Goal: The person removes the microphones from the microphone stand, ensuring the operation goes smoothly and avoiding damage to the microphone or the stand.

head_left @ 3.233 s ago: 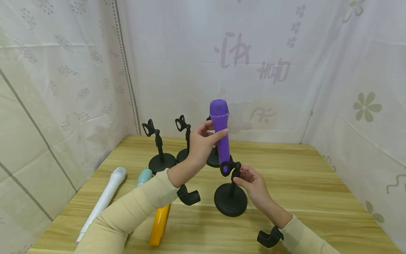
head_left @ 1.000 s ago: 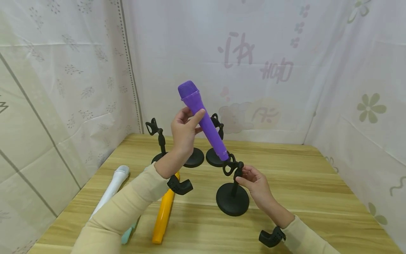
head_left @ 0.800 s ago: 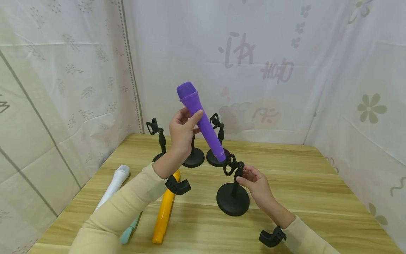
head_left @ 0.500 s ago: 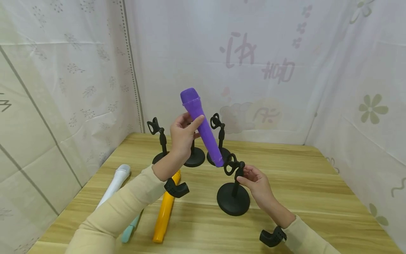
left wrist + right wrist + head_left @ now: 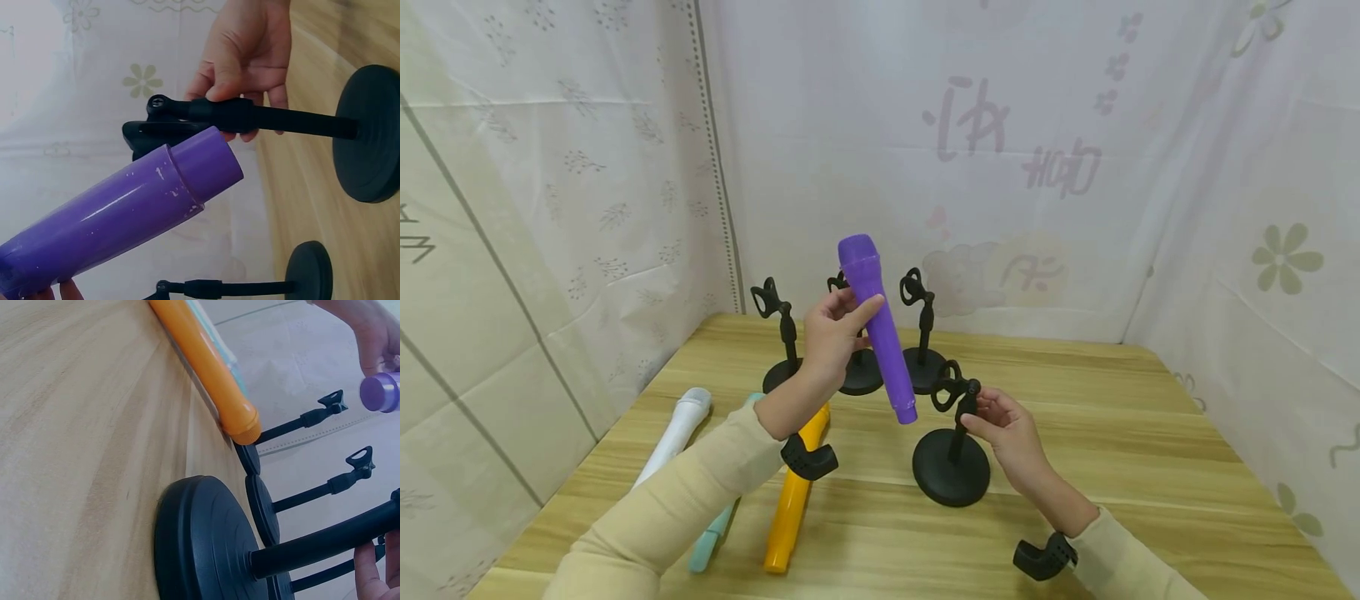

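A purple microphone (image 5: 887,350) is in my left hand (image 5: 833,337), pinched around the middle with the thumb across its front. It leans head-up to the left. Its lower end hangs just left of the clip of a black microphone stand (image 5: 951,471), apart from it in the head view. My right hand (image 5: 1009,437) pinches this stand's stem below the clip, and the round base is on the table. In the left wrist view the purple microphone (image 5: 119,206) overlaps part of the clip. The right wrist view shows the stand's base (image 5: 206,544) and only some right-hand fingertips (image 5: 369,575).
Three more black stands, left (image 5: 788,333), middle (image 5: 861,373) and right (image 5: 925,325), stand at the table's back. A white microphone (image 5: 673,433), a teal one (image 5: 711,537) and an orange one (image 5: 790,517) lie at the left, partly under my left arm. Patterned cloth (image 5: 985,75) hangs behind.
The purple microphone's lower end was at the clip 3.2 s ago; it came out and swung left. Over the last second it has sunk and become more upright. My right hand stays on the stem.
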Tool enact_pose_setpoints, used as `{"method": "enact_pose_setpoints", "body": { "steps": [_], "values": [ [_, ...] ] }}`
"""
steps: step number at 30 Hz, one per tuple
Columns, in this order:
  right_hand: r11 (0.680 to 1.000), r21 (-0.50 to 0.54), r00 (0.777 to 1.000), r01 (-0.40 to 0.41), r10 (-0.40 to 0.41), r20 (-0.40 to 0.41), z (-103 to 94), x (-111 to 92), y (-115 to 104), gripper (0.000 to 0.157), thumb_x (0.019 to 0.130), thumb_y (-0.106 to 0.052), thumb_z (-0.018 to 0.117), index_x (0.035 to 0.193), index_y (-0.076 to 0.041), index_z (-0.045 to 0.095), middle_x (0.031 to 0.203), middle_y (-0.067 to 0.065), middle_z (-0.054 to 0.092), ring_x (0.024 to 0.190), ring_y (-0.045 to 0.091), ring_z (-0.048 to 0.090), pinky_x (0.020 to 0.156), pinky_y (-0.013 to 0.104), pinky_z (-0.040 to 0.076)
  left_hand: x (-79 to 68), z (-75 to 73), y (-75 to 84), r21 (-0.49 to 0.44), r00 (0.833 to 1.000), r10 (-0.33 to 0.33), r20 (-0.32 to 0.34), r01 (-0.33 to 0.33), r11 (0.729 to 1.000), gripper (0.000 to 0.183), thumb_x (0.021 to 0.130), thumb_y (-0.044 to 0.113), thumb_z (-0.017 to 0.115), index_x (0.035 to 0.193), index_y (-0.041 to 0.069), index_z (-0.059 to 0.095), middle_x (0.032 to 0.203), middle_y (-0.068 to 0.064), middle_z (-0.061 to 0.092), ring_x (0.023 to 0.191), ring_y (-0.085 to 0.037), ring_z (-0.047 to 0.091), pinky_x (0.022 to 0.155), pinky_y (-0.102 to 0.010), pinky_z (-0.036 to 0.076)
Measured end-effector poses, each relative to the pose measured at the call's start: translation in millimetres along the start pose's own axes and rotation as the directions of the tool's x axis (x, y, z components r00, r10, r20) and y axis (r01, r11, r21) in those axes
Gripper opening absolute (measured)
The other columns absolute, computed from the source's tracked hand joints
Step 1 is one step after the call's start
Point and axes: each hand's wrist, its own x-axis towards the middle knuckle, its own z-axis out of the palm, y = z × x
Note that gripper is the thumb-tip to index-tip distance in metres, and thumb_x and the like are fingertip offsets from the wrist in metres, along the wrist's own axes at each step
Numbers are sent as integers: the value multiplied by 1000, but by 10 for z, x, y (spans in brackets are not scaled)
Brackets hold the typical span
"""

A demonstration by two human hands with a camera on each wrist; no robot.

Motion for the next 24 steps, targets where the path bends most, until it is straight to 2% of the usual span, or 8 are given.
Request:
{"method": "enact_pose_setpoints", "body": {
  "steps": [11,19,24],
  "values": [
    [999,33,1000,24,-24,-11,-26,55,-68,30,86,5,70,114,-5,62,100,3,63,95,16,62,82,33,55,-52,-94,-137,81,997,-82,12,81,993,43,87,23,76,122,3,61,103,-13,61,92,-25,66,72,-37,58],
    [999,38,999,35,-35,0,-89,120,-110,42,88,2,69,126,8,52,101,0,63,96,15,62,83,32,55,-89,-156,-239,183,988,-155,6,151,971,44,86,29,77,118,4,62,102,-13,62,89,-26,66,72,-38,58],
    [998,50,999,48,-48,8,-128,168,-119,39,88,0,70,123,4,55,102,2,62,97,16,61,84,34,55,-111,-189,-311,228,981,-195,18,186,956,44,85,27,78,117,3,62,102,-13,63,85,-24,68,70,-39,58]
  ]
}}
